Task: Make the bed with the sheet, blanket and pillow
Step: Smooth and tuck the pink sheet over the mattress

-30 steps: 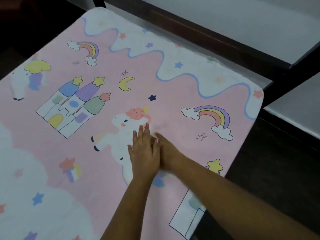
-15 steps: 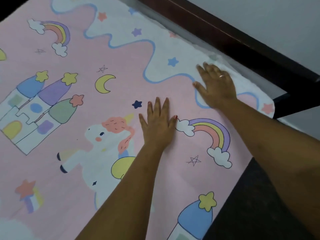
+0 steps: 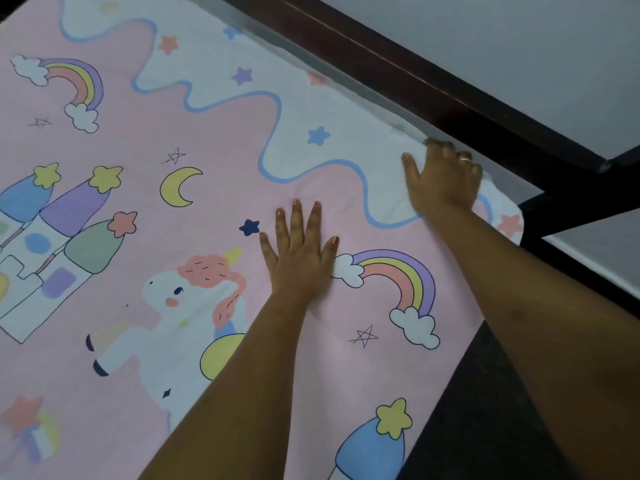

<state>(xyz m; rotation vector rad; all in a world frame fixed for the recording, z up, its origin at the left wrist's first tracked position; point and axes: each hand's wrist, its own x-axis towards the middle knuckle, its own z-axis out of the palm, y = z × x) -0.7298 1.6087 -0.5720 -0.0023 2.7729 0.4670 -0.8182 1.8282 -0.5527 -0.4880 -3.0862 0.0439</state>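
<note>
Pink cotton sheet (image 3: 225, 140) printed with unicorns, castles, rainbows and stars, spread flat across the bed, with its white scalloped border along the far side and a rounded corner at the right, beside a dark wooden bed frame (image 3: 398, 74). Left hand (image 3: 299, 254) palm down on the pink field, fingers straight and slightly fanned, gripping nothing, between a small navy star (image 3: 249, 227) and the cloud end of a pastel rainbow (image 3: 398, 263), thumb touching that cloud. Right hand (image 3: 445, 183) also palm down, on the white border near the corner, fingers open and stretched, tips at the sheet's far edge. Somewhat blurred there, so no telling whether the tips hook over it. Thin ring (image 3: 465, 157) on one right finger. Pale grey surface (image 3: 519, 39) beyond the frame.
</note>
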